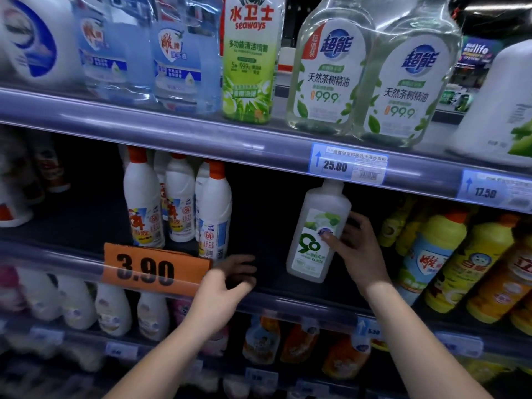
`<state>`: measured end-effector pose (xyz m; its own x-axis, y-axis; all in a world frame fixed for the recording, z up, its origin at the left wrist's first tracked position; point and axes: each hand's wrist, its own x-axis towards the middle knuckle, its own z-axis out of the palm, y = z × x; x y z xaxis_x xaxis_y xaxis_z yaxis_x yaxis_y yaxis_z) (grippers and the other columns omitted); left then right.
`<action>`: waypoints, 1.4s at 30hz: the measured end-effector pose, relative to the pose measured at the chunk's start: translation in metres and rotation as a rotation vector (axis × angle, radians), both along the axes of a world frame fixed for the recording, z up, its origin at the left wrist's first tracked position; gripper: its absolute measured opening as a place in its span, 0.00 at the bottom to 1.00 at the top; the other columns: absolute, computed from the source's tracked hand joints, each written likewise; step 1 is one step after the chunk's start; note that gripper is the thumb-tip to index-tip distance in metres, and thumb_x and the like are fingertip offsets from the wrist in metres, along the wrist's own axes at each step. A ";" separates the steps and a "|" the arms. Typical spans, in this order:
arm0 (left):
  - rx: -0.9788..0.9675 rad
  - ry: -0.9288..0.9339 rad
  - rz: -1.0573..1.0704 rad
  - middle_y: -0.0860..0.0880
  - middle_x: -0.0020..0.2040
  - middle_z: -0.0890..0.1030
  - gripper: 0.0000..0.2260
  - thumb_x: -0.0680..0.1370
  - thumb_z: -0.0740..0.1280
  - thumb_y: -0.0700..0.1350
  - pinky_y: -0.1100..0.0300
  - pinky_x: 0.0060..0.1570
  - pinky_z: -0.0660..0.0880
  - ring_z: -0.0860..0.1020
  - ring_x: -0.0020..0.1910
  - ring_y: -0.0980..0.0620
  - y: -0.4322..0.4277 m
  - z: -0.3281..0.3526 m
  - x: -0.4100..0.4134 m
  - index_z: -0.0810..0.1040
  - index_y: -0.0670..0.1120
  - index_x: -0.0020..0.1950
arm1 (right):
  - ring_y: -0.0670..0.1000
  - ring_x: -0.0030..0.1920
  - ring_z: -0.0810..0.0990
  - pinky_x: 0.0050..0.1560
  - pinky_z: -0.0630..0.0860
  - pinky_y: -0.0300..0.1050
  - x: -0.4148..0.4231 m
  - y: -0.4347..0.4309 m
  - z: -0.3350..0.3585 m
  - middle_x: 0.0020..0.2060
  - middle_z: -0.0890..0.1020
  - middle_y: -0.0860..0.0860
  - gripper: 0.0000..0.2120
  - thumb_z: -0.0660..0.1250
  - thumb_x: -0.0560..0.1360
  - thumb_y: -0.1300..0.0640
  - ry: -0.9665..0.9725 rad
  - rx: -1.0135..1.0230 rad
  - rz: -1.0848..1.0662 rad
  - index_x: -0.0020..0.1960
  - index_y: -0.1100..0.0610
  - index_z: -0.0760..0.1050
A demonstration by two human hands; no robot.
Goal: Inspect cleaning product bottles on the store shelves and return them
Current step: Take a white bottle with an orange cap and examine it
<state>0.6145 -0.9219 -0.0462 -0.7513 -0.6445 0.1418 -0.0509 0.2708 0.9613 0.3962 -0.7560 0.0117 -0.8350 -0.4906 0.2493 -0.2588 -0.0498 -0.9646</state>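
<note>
Grips tilted translucent bottle (312, 226) over middle shelf (302, 306), right hand (357, 246) wrapped on its 3 o'clock flank, left hand (227, 280) slack and empty at 8 o'clock; likely heavy, rigid, slick, best held mid-body.

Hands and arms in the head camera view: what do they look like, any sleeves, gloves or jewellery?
The left hand and right hand are bare, no gloves. The left forearm and right forearm are uncovered to the frame's edge: no sleeves, watch or bracelet. No rings show, though the left hand is blurred.
</note>
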 end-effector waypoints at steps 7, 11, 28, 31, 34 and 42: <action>0.016 0.024 0.077 0.55 0.53 0.88 0.11 0.79 0.75 0.40 0.54 0.61 0.81 0.85 0.56 0.59 -0.019 -0.004 0.042 0.84 0.55 0.57 | 0.35 0.41 0.81 0.41 0.72 0.25 0.102 -0.010 -0.003 0.39 0.81 0.43 0.09 0.67 0.74 0.42 0.284 -0.016 -0.238 0.49 0.47 0.76; 0.013 0.016 0.061 0.57 0.54 0.87 0.13 0.80 0.73 0.40 0.58 0.55 0.83 0.85 0.52 0.57 -0.029 -0.004 0.070 0.82 0.56 0.60 | 0.38 0.57 0.82 0.58 0.79 0.38 0.130 -0.090 0.005 0.61 0.82 0.44 0.30 0.78 0.74 0.41 0.267 0.292 0.113 0.70 0.49 0.72; -0.059 0.120 0.088 0.54 0.54 0.87 0.18 0.79 0.74 0.38 0.56 0.52 0.83 0.86 0.49 0.48 -0.025 0.036 0.103 0.82 0.63 0.57 | 0.52 0.59 0.85 0.55 0.81 0.48 0.131 -0.099 0.007 0.58 0.85 0.45 0.32 0.80 0.69 0.42 0.332 0.178 0.081 0.68 0.42 0.71; -0.121 0.145 0.063 0.57 0.55 0.86 0.19 0.74 0.76 0.51 0.61 0.54 0.82 0.85 0.52 0.55 -0.009 0.049 0.098 0.80 0.65 0.62 | 0.41 0.58 0.83 0.55 0.83 0.48 0.143 -0.047 0.018 0.57 0.83 0.35 0.30 0.77 0.69 0.37 0.450 0.117 0.110 0.67 0.32 0.70; -0.170 0.134 -0.079 0.60 0.61 0.84 0.29 0.70 0.78 0.55 0.63 0.61 0.80 0.82 0.62 0.59 0.017 0.063 0.092 0.76 0.65 0.70 | 0.43 0.57 0.86 0.53 0.84 0.48 0.157 -0.003 0.030 0.58 0.84 0.35 0.32 0.79 0.70 0.39 0.468 0.067 0.149 0.70 0.32 0.71; -0.113 0.139 -0.272 0.50 0.59 0.86 0.24 0.76 0.77 0.58 0.56 0.56 0.82 0.85 0.57 0.50 0.076 0.061 0.096 0.77 0.59 0.70 | 0.42 0.57 0.86 0.53 0.80 0.33 0.186 0.051 0.043 0.58 0.86 0.40 0.23 0.76 0.70 0.40 0.275 0.035 0.320 0.65 0.36 0.78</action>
<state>0.7103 -0.8461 0.0149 -0.8624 -0.3969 0.3140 0.1675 0.3617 0.9171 0.5826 -0.7051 0.0548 -0.5436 -0.7267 0.4200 -0.4833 -0.1381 -0.8645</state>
